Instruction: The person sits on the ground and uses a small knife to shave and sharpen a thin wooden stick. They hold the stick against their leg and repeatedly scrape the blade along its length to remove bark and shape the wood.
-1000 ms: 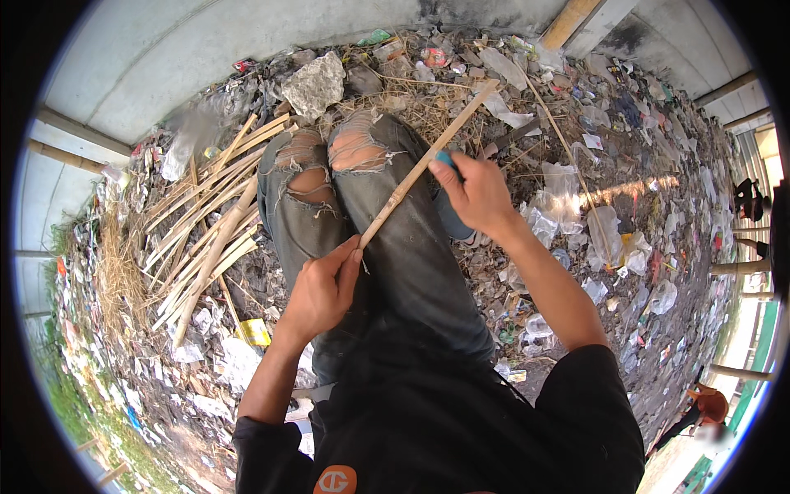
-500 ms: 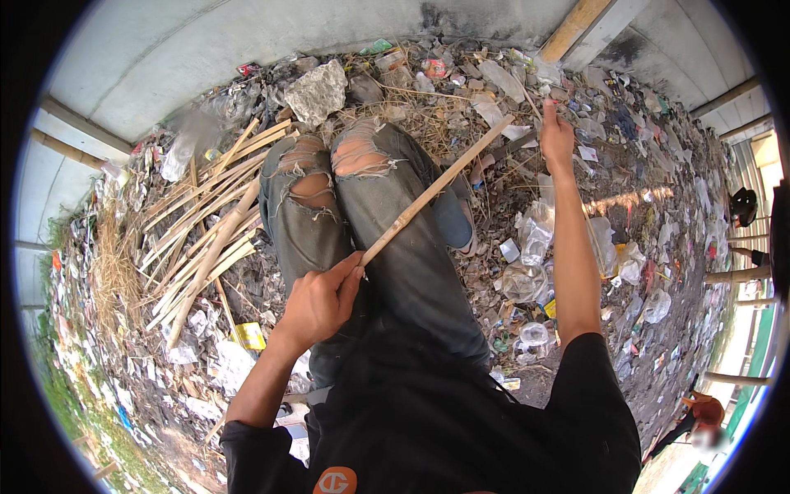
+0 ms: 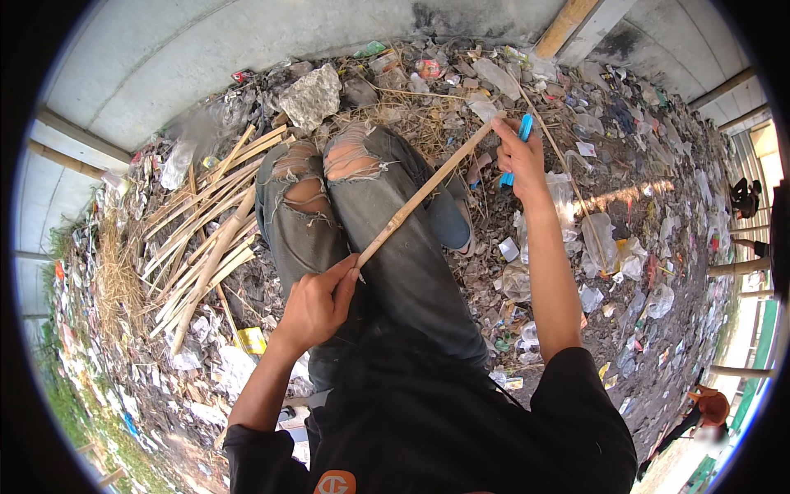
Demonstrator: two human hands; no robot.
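I sit with my knees in torn grey jeans (image 3: 370, 198) in front of me. A long thin bamboo stick (image 3: 424, 193) runs slantwise over my right thigh. My left hand (image 3: 317, 305) grips its near end above my lap. My right hand (image 3: 520, 152) is stretched out at the stick's far end, closed around a blue-handled tool (image 3: 518, 144) and touching the tip of the stick.
A pile of split bamboo sticks (image 3: 206, 239) lies on the ground to my left. A grey rock (image 3: 311, 97) sits beyond my knees. Plastic litter (image 3: 609, 247) covers the dirt to the right. A pale concrete wall (image 3: 206, 58) curves behind. A person in orange (image 3: 712, 407) crouches far right.
My right hand slid outward along the stick, from near its middle to its far tip, the arm now straight. My left hand kept hold of the near end.
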